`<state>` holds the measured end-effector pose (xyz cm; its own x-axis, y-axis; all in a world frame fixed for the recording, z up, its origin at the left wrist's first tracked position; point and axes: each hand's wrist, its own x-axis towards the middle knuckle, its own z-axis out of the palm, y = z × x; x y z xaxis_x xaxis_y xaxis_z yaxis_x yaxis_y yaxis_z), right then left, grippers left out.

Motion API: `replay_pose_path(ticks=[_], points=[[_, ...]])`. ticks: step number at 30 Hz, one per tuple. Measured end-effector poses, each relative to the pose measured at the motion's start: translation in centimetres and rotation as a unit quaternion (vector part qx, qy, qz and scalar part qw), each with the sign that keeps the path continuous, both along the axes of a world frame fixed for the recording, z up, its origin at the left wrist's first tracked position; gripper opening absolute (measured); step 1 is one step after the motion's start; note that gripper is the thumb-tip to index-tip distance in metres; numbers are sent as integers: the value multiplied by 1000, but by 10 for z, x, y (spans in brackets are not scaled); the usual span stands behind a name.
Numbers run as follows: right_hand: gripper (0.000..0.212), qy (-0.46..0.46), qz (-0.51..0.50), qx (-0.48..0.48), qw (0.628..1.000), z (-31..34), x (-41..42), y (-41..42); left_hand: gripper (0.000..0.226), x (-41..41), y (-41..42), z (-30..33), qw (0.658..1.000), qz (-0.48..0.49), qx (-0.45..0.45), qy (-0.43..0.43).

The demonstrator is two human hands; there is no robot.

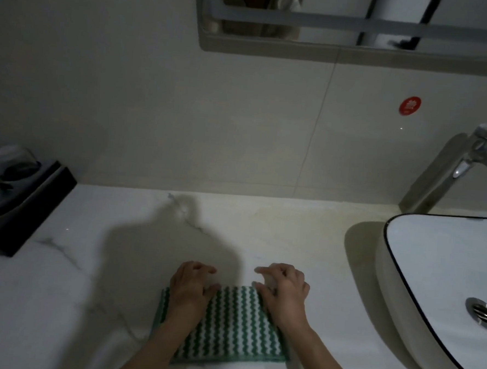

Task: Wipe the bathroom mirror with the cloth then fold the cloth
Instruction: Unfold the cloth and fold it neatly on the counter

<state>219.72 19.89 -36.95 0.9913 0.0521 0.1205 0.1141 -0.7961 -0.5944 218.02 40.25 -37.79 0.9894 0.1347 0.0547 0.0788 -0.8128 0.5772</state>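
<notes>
Lying flat on the counter (304,236), the cloth (233,326) is seen as a green-and-white zigzag rectangle, its green edge nearest the person.

Left hand (191,288): laid on the cloth's far left corner, fingers curled past the far edge onto the counter; whether that edge is pinched cannot be told.

Right hand (283,291): laid on the far right corner, fingers bent, thumb at the cloth's far edge; the grip likewise cannot be told. The two hands are held apart, with striped cloth showing between them.

Mirror (346,16): mounted on the tiled wall well beyond the hands, only its lower part in view.

Basin (441,282): white with a dark rim, set on the counter to the right of the right hand, a metal drain (482,310) in it.

Tap (478,153): chrome, beyond the basin.

Sticker (410,105): round, red, fixed on the wall beyond the right hand.

Tray (36,203): black, far left of the left hand, against the wall; its contents are blurred.
</notes>
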Motion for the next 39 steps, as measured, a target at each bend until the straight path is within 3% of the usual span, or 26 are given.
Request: replay_pose_path(ticks=[2,10,14,18,23,29,32,39], points=[[27,-14,39,-1,999,3,2,24,70,-6,28,3,999,31,16,6],[26,-28,109,-29,993,-7,-8,99,36,-39,87,2,995,87,10,-43],[29,-18,129,-71,989,-12,-11,105,39,-42,88,3,996,76,-4,-49],[24,-11,119,-66,991,-11,-10,109,25,-39,91,-2,992,41,28,-116],[7,-45,85,-57,994,-18,-6,115,37,-34,96,-16,993,85,3,-76],[11,-41,34,-73,996,-24,-6,120,7,-33,89,-12,979,121,150,-60],[5,-49,31,-64,996,-26,-6,120,10,-28,87,-15,975,134,172,-52],[23,-48,9,-5,999,-9,-8,75,25,-34,86,-7,979,135,149,-39]])
